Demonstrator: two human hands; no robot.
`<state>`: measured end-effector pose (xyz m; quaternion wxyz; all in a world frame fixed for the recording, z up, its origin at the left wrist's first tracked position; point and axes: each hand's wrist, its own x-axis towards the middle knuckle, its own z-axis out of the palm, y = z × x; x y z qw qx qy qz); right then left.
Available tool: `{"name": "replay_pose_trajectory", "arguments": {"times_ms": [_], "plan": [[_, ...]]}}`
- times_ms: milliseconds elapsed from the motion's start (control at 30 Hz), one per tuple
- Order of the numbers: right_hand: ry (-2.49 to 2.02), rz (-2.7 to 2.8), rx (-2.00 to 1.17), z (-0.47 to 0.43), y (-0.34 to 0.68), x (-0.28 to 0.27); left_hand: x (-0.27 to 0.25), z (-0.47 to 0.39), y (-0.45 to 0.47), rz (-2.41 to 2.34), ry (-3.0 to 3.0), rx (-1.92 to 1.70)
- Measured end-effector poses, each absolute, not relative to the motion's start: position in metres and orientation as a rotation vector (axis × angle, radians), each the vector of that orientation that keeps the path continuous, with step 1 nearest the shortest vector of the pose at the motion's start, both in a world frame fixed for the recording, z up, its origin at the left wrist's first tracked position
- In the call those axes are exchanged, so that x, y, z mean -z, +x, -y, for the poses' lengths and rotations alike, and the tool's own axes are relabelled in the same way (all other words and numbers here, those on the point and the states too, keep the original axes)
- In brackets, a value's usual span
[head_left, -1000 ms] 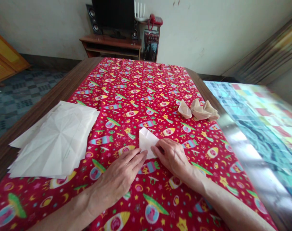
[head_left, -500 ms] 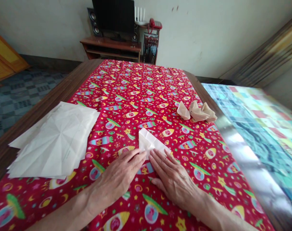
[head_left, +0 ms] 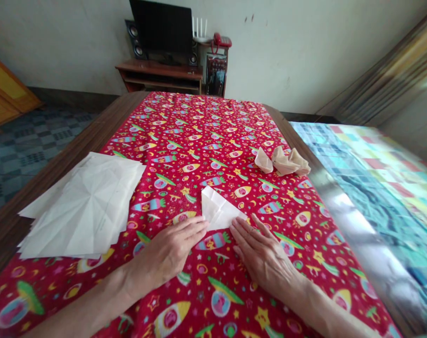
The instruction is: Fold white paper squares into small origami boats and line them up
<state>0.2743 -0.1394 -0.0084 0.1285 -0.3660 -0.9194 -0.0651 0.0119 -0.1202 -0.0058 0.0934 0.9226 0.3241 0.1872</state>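
A small folded piece of white paper lies flat on the red patterned cloth between my hands, with crease lines showing on it. My left hand rests its outstretched fingertips on the paper's lower left edge. Flat on the right corner, with fingers extended and the index or thumb side lifted a little apart, is my right hand. Neither hand is closed round the paper. To the left sits a stack of creased white paper sheets.
Several folded paper shapes stand at the right side of the table. The brown table edge borders the cloth. Beyond are a monitor on a wooden desk, a red telephone and, at right, a checkered bedspread.
My right hand has slid right along the paper to its right corner, baring more of its middle. My left hand has shifted slightly left and stays at the paper's left edge.
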Motion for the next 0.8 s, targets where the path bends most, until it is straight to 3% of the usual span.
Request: {"name": "replay_pose_trajectory", "arguments": {"times_ms": [100,300,567,800], "plan": [[-1.029,2.614,0.226,0.137,0.269,0.011,0.003,0.099,0.018,-0.927,2.589,-0.74],[-1.084,2.559,0.271,0.13,0.259,0.011,0.001,0.068,0.033,-0.893,2.593,-0.61],[-1.391,2.385,-0.042,0.104,0.245,-0.001,0.004,0.082,0.026,-0.961,2.488,-0.663],[-1.31,2.24,-0.167,0.088,0.244,0.02,0.01,0.094,0.018,-0.968,2.494,-0.699]]}}
